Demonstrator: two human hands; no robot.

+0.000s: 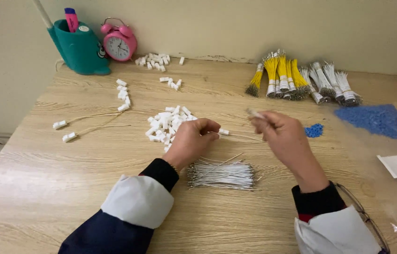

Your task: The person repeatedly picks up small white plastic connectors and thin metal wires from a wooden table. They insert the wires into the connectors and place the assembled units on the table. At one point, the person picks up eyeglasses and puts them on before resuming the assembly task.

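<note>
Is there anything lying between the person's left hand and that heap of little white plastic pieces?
Nothing visible. The left hand lies right at the near edge of the white pieces, pinching one with a wire on it. The loose white wires lie nearer the person, behind the hand, not between.

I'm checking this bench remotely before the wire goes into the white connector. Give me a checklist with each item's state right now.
1. Left hand pinches a small white connector at its fingertips: ok.
2. Right hand grips a thin wire: ok, though the wire is blurred.
3. Wire tip lined up with the connector: not ok, the two are apart.
4. Loose white wires lie in a stack between the forearms: ok.
5. Pile of white connectors sits beside the left hand: ok.
6. Which way the connector's opening faces: cannot tell, too small.
</note>
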